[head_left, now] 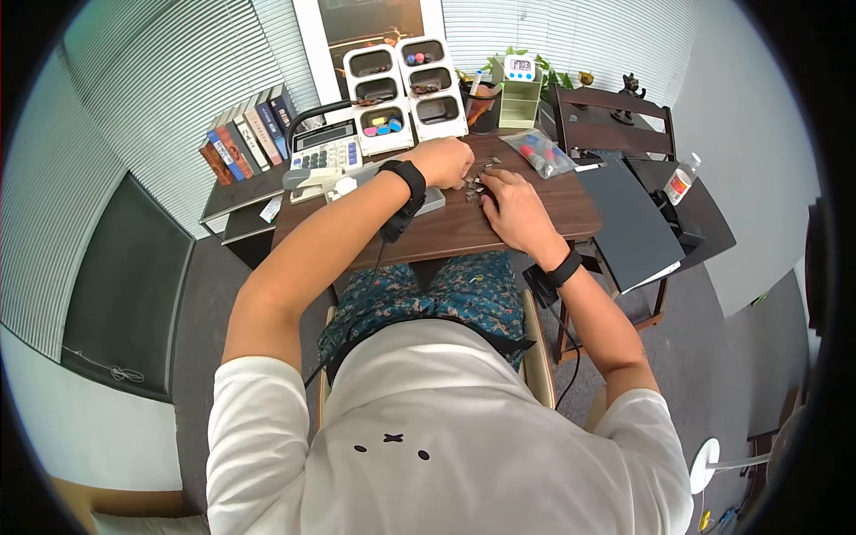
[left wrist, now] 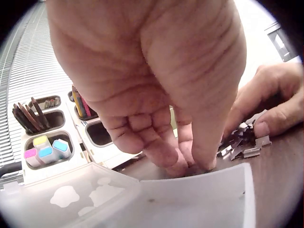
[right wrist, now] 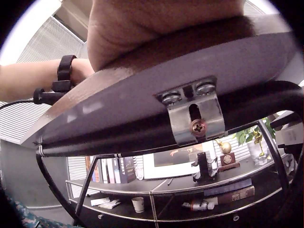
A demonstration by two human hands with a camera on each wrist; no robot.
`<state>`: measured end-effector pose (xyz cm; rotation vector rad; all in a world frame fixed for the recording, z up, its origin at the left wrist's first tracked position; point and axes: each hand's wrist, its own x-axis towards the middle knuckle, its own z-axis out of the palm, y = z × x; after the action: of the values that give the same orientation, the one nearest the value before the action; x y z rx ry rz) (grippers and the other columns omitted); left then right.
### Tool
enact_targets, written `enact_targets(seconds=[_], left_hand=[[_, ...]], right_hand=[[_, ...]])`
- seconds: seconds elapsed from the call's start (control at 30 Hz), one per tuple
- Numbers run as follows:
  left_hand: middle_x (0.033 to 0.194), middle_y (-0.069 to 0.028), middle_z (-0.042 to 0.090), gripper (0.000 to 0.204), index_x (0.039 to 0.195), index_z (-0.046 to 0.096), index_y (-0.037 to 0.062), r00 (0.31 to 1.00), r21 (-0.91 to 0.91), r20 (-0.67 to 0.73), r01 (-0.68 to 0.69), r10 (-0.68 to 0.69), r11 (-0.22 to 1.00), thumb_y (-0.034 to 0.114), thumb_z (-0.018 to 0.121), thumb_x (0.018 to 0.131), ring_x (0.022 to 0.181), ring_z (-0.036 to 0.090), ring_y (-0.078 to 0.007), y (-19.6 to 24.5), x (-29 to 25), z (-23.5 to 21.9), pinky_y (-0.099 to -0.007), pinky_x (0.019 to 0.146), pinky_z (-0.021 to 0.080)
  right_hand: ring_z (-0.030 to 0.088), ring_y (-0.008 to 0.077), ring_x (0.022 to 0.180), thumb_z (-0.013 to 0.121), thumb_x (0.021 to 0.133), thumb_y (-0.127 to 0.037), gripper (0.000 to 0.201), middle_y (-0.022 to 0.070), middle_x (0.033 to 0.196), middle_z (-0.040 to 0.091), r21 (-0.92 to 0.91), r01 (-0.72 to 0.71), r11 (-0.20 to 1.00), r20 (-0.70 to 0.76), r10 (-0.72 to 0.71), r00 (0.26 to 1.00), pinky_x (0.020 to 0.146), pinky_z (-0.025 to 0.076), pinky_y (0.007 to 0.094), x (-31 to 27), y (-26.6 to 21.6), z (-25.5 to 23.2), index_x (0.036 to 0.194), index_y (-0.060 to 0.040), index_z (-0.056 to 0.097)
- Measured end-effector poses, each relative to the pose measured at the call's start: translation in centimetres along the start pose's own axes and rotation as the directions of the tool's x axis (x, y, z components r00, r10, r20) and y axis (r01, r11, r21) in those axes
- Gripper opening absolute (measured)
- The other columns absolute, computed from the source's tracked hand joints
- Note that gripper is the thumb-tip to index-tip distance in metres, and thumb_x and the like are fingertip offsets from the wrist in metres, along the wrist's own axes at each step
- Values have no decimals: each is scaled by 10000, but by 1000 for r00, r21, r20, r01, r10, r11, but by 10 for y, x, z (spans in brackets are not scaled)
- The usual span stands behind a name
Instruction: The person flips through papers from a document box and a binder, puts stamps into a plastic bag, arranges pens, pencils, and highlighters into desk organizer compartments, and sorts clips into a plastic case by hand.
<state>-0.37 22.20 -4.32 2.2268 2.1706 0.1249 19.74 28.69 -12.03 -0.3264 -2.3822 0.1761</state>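
Small silver metal pieces (head_left: 473,190) (left wrist: 251,152) lie in a loose pile on the brown table (head_left: 455,234). My left hand (head_left: 439,163) (left wrist: 156,85) is at the pile's left, fingers bent down and thumb tip close to the fingertips; whether anything is between them cannot be told. Beneath it stands a translucent box (head_left: 432,201) (left wrist: 199,197), its wall partly covering the fingertips in the left wrist view. My right hand (head_left: 517,209) (left wrist: 280,97) rests at the pile's right, its fingers loosely bent over the edge pieces. In the right wrist view its underside (right wrist: 161,28) shows above the table edge.
Behind the hands stand white organizers (head_left: 383,94) with markers (left wrist: 46,151), and a calculator (head_left: 328,153) at the left. A clear bag (head_left: 539,153), a pen cup (head_left: 482,105) and a green holder with a timer (head_left: 519,68) are at the back right.
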Motion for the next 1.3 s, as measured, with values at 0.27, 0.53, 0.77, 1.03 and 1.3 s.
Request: enact_targets(seconds=[0.27, 0.53, 0.77, 1.03, 1.3], left_hand=[[862, -134, 751, 161, 866, 719, 51, 999, 1, -20, -45, 45, 999, 132, 825, 775, 857, 725, -336, -2, 11, 6, -442, 764, 562], [875, -147, 753, 132, 868, 712, 36, 996, -30, -53, -71, 69, 997, 104, 785, 783, 875, 723, -358, -2, 19, 14, -450, 786, 562], [870, -154, 749, 112, 861, 700, 43, 993, -100, -88, -86, 78, 991, 97, 752, 778, 873, 725, -357, -10, 15, 12, -454, 778, 563], [827, -167, 732, 92, 837, 698, 25, 997, -94, -54, -56, 51, 994, 65, 754, 775, 829, 710, -364, -4, 13, 8, -447, 762, 558], [805, -146, 731, 128, 841, 693, 14, 984, -197, -138, -142, 116, 970, 58, 773, 750, 780, 710, -327, -13, 3, -16, -435, 712, 555]], right_hand=[[631, 419, 1209, 672, 949, -138, 317, 218, 1295, 686, -10, 5, 1000, 2, -5, 1000, 1063, 491, 490, 0, 1, -1, 1203, 51, 693], [642, 421, 1188, 664, 951, -138, 319, 220, 1287, 691, -11, -3, 1000, 14, 3, 1000, 1050, 500, 496, 0, -1, -2, 1205, 53, 695], [636, 425, 1209, 658, 953, -135, 346, 229, 1313, 682, -23, 6, 1000, -4, -6, 1000, 1066, 494, 491, -3, 3, 0, 1244, 48, 695], [629, 429, 1222, 661, 951, -129, 354, 235, 1298, 682, 15, 4, 1000, 6, -4, 1000, 1071, 487, 503, 0, -4, -3, 1268, 25, 689], [640, 433, 1196, 667, 946, -104, 336, 251, 1274, 690, 15, 1, 1000, 4, -1, 1000, 1058, 500, 499, 1, -2, -2, 1253, 28, 706]])
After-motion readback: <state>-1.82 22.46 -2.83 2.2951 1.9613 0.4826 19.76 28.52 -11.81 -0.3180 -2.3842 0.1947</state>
